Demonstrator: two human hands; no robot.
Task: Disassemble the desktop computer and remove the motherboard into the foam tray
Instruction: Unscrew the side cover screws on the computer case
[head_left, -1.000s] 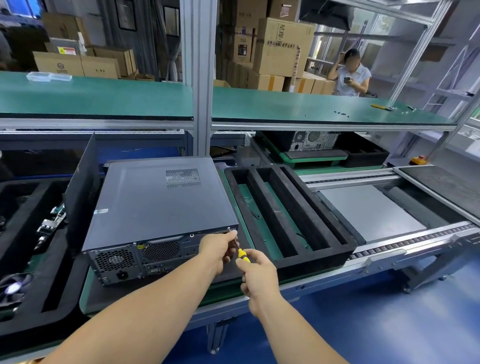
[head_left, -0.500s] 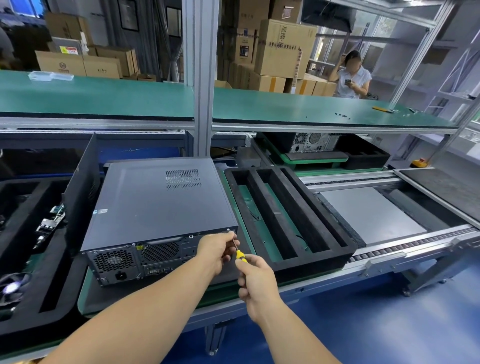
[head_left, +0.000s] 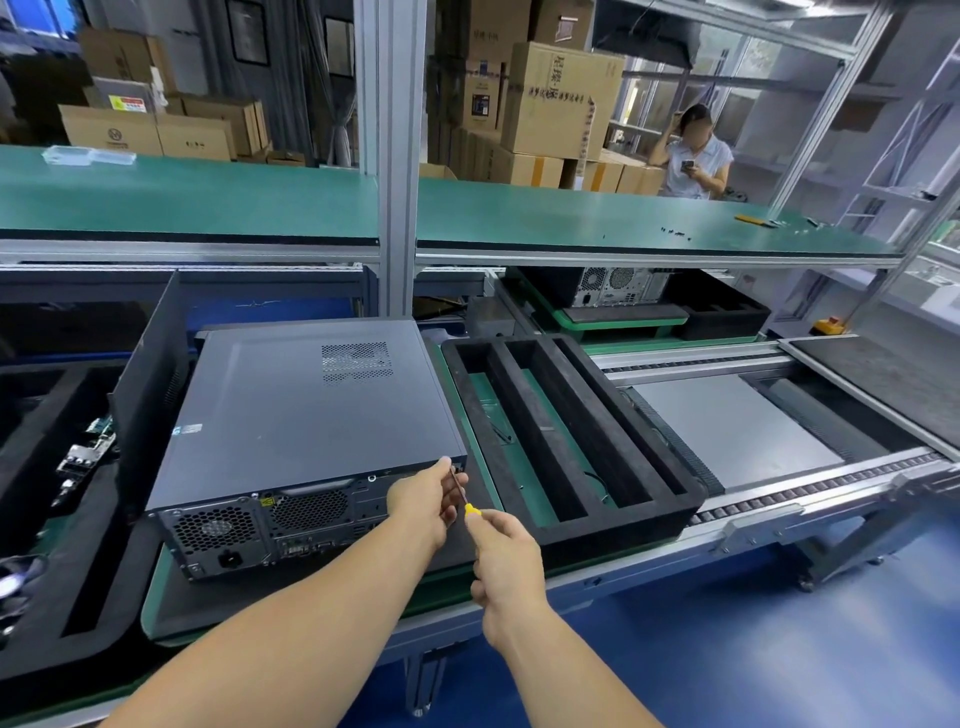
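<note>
On the green pallet: the desktop computer (head_left: 311, 415) lies flat on its side, rear panel toward the near edge, lid on.
Foam tray: the black foam tray (head_left: 566, 436) sits just beside the computer on its right, on the same conveyor line; its long slots show only green base.
Left hand: the left hand (head_left: 423, 501) rests at the rear panel's upper right corner, fingers curled, pinching the thin shaft near the tip.
Right hand: the right hand (head_left: 504, 558) grips the handle of the screwdriver (head_left: 464, 496); only a bit of yellow shows above the curled fingers.
Writing: a small sticker on the lid's left edge and a yellow label on the rear panel are too small to read; the cardboard boxes (head_left: 561, 98) behind the upper green shelf (head_left: 187, 202) carry printed characters I cannot make out.
Change: against half a second ago, both hands and the screwdriver are at the same corner, with no clear shift; the computer and tray lie as they did.
Hard to tell: the screw itself is hidden by the left fingers; whether the tip sits in it I cannot tell.
Left edge: another black foam tray (head_left: 57, 467), cut off by the frame, holds a circuit board (head_left: 85, 452), partly screened by an upright dark panel (head_left: 150, 384).
Background: a second computer (head_left: 618, 286) stands under the shelf; a person (head_left: 693, 156) sits beyond, holding a phone.
</note>
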